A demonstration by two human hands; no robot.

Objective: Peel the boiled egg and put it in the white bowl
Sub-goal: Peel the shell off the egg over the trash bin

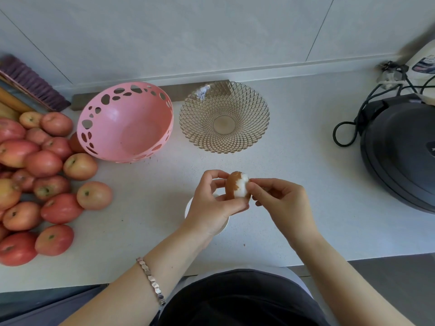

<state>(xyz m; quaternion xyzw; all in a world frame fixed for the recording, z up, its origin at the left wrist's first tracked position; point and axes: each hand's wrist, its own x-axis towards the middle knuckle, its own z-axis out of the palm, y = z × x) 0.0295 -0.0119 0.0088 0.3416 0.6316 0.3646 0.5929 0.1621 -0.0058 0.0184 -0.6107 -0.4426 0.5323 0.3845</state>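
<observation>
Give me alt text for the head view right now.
Two hands hold a half-peeled boiled egg above a white bowl: the left hand grips it, the right hand picks at the shell. Behind on the counter sit an empty pink basket and glass bowl, with apples at left.

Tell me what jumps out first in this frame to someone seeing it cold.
The half-peeled egg at centre, brown shell on its left side and bare white on its right, held between the left hand and right hand above a mostly hidden white bowl. Next, the heap of red apples at left, beside the empty pink bowl.
</observation>
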